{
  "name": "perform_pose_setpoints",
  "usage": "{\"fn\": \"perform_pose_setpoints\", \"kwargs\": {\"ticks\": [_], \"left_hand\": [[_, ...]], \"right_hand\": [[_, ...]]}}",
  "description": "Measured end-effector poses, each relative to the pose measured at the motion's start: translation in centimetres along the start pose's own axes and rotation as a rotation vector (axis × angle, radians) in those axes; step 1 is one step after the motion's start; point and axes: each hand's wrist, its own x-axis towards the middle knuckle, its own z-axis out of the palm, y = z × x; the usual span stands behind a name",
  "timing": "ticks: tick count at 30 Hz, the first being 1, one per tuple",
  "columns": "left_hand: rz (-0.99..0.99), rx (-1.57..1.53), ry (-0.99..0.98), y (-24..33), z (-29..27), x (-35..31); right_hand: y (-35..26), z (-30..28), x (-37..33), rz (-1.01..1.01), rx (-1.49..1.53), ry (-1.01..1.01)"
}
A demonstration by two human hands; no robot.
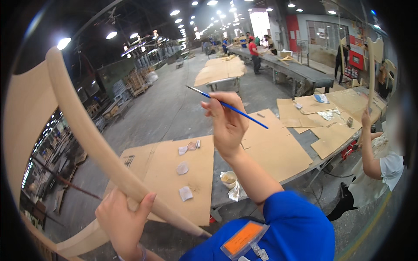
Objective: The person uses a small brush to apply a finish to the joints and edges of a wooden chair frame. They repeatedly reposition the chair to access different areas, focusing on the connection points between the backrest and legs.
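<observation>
My left hand (124, 219) is wrapped round the lower part of a long curved post on a pale bare-wood chair frame (89, 137), which rises tilted along the left side. In my right hand (228, 124), raised over the table, is a thin blue paintbrush (244, 115) pinched between the fingers. Its dark tip points up and left, apart from the wood. Below that hand, a small tub (228, 179) of pale paste stands at the table's near side, with crumpled foil (234, 191) against it.
Cardboard sheets (272, 152) cover the worktable; several abrasive-looking squares (182, 168) lie on them. At the right a co-worker (379, 169) holds another wooden piece (373, 74). Beyond are a cardboard-topped table (220, 71), a long grey conveyor (300, 71) and a person in red (254, 54).
</observation>
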Motion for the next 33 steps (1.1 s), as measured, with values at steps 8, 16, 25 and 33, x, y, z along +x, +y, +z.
{"fn": "perform_pose_setpoints", "kwargs": {"ticks": [8, 16, 25, 33], "left_hand": [[-0.054, 0.028, -0.048, -1.1, -1.5, -0.5], [-0.121, 0.184, -0.089, -1.2, -1.9, -0.3], [-0.065, -0.129, 0.176, -0.1, -0.2, 0.1], [-0.050, 0.072, 0.096, 1.4, -2.6, 1.3]], "right_hand": [[14.2, -9.7, 11.0, 0.007, -0.701, -0.094], [1.8, -14.1, 2.1, -0.214, -0.665, 0.046], [2.8, -8.9, 7.6, -0.046, -0.354, -0.052], [-6.8, 5.5, 11.6, -0.113, 0.451, -0.259]]}}
